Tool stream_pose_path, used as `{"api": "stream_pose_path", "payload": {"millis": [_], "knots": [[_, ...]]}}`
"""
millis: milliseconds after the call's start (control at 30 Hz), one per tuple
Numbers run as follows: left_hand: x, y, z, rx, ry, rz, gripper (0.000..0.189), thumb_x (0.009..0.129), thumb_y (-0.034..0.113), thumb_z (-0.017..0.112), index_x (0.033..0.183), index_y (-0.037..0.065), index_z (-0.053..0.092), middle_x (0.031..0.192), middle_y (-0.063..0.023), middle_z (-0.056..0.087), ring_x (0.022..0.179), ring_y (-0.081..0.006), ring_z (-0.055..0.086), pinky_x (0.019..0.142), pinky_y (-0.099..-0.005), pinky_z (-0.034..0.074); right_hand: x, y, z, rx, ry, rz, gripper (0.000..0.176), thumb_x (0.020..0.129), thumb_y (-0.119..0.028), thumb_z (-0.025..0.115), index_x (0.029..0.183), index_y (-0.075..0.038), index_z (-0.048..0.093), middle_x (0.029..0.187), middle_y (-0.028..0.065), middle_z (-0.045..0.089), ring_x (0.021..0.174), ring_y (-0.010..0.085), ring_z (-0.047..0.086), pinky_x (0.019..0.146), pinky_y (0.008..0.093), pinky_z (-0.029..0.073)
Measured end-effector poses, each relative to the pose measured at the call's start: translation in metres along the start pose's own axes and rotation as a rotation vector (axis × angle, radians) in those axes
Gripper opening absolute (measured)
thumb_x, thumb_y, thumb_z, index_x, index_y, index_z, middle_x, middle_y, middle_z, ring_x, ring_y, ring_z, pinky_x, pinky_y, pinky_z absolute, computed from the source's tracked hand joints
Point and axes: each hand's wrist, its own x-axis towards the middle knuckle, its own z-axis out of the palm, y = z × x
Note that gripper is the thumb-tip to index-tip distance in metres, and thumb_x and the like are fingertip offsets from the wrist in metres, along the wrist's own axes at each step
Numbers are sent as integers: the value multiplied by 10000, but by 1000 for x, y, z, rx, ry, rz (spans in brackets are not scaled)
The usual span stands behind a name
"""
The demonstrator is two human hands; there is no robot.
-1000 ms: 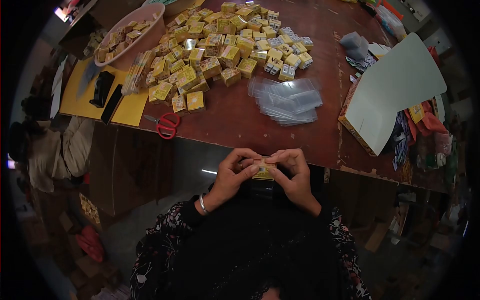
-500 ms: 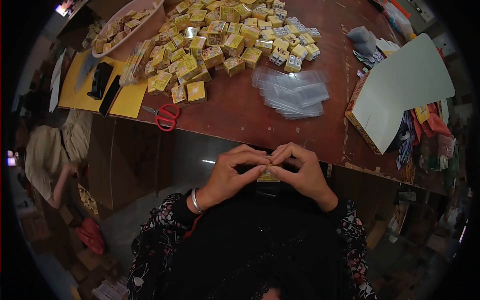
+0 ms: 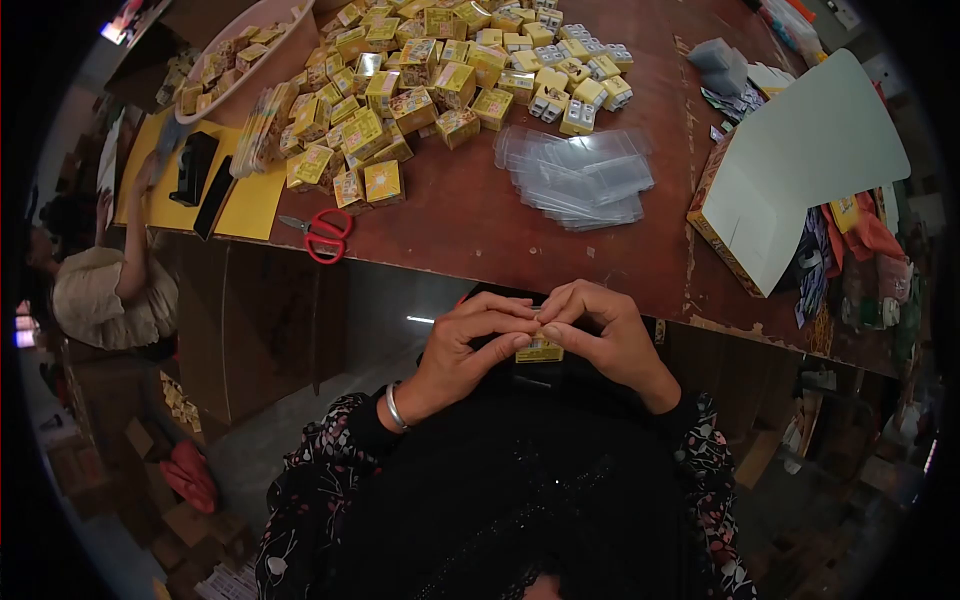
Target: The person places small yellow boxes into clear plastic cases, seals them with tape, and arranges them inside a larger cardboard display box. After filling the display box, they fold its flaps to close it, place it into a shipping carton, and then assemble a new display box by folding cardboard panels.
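Note:
Just off the table's front edge, a small yellow box [image 3: 540,352] is pinched between my two hands over my lap. My left hand [image 3: 468,342], with a silver bangle at its wrist, has thumb and fingertips closed on the box's left side. Closed on its right side and top is my right hand [image 3: 600,335]. The fingers cover most of the box. Beyond my hands lies a loose stack of clear plastic sheets [image 3: 575,180]. Further back spreads a large heap of small yellow printed boxes [image 3: 410,100].
Red-handled scissors [image 3: 325,236] lie near the front edge of the red table [image 3: 450,220]. A pink basin [image 3: 270,65] holds more boxes. At right stands an open white-lined carton [image 3: 790,180]. Another person [image 3: 115,295] reaches toward the yellow sheet at left.
Slightly more of the yellow box shows below my fingers, which have shifted a little on it. At left, the other person has moved up to the table with an arm extended.

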Motion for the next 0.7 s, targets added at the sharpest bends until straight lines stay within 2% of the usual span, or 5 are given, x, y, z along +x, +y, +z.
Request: {"api": "stream_pose_path", "payload": {"millis": [267, 433, 533, 600, 700], "knots": [[-12, -19, 6, -139, -181, -11, 433, 937, -3, 723, 1361, 48, 650, 1532, -143, 400, 1364, -249, 527, 1058, -377, 545, -21, 27, 1, -466, 126, -553, 170, 848, -39, 807, 973, -38, 692, 1134, 101, 695, 1105, 299, 678, 901, 399, 567], [-4, -20, 13, -218, -73, -44, 394, 944, -45, 682, 1330, 24, 643, 1463, -114, 417, 1320, -232, 533, 1059, -356, 538, -30, -6, -14, -579, 269, -506, 269, 850, -68, 814, 1081, -54, 677, 1257, 121, 664, 1141, 352, 653, 932, 420, 557], [11, -21, 5, -238, 23, 44, 372, 954, 30, 704, 1321, 25, 639, 1443, -119, 472, 1314, -234, 533, 1067, -354, 484, -57, -15, -76, -249, 1008, -249, 171, 979, -75, 688, 1142, -24, 681, 1183, 84, 701, 855, 136, 657, 739, 289, 543], [18, -19, 4, -252, 83, 41, 381, 964, 100, 722, 1330, 36, 635, 1426, -118, 515, 1294, -227, 538, 1067, -355, 443, -90, -9, -157, -267, 1438, -388, 154, 1041, -152, 638, 1046, -5, 684, 1016, 43, 715, 745, 66, 596, 647, 236, 491], [28, -26, 9, -304, 79, 43, 384, 968, 84, 715, 1339, 31, 629, 1435, -111, 505, 1271, -212, 545, 1050, -345, 450, -140, 22, -249, -356, 1650, -145, 176, 1017, -192, 672, 1034, -19, 698, 939, 31, 705, 708, 73, 584, 649, 254, 488]]}}
